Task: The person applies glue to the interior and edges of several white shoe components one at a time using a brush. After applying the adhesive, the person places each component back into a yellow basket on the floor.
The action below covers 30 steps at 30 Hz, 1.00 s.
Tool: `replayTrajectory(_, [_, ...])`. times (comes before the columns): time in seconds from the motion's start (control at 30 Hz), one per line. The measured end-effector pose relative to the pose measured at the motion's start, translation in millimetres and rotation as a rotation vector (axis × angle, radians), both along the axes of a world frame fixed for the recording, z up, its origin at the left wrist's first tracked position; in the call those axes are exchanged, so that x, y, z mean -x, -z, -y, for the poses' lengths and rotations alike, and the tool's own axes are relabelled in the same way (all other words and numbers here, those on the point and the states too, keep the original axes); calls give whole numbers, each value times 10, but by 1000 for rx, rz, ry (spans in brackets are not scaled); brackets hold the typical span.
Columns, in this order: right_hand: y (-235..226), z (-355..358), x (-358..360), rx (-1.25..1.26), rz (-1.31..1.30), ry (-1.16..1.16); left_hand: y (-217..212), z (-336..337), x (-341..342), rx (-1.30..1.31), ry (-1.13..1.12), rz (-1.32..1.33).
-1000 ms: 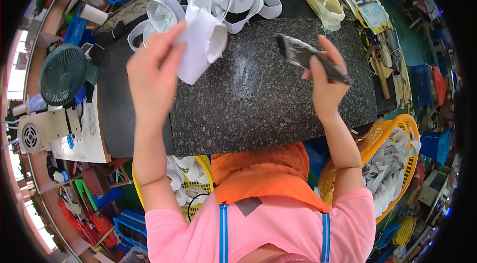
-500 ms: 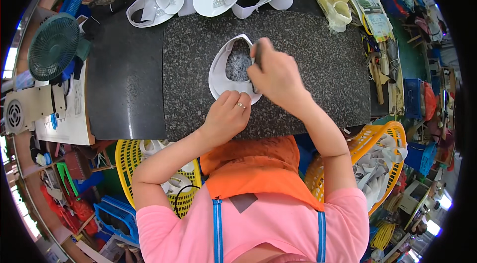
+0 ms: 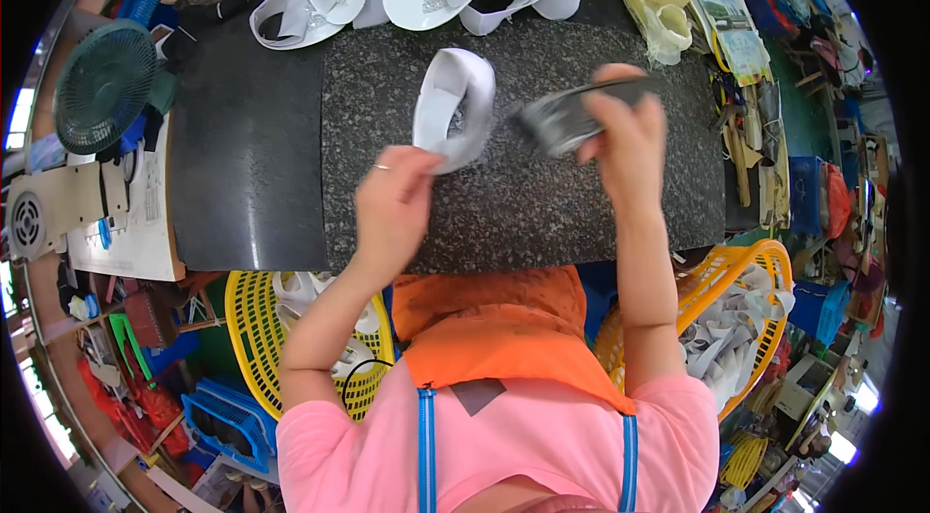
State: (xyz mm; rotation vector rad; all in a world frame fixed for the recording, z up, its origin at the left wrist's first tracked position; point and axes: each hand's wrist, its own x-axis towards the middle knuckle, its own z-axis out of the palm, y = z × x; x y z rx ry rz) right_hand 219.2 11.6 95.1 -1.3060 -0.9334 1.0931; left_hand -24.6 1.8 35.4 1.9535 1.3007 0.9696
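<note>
Speckled stone (image 3: 552, 213) forms the work surface, with white parts (image 3: 417, 0) heaped beyond it and more in baskets (image 3: 715, 273) at both sides; the batch appears part-worked, though which lot is finished cannot be told. One loop (image 3: 480, 87) is over the stone's middle, its near end pinched by the left hand (image 3: 394, 198), while the right hand (image 3: 628, 125), curled round a dark, blurred tool (image 3: 562, 123), is apart from it. White, plain and open-centred, the loop is partly blurred, so its completion cannot be confirmed.
</note>
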Motion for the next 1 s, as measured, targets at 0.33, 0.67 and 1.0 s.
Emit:
replayTrajectory(0.33, [364,-304,706,-147,235,-279,97,7,294,507,-156,896])
replayTrajectory(0.67, [495,-51,713,-673,765,-553,173,91,706,585,-321,1228])
replayTrajectory(1.0, [362,151,572,-172,396,-195,-227,1818,2591,199,-954,895])
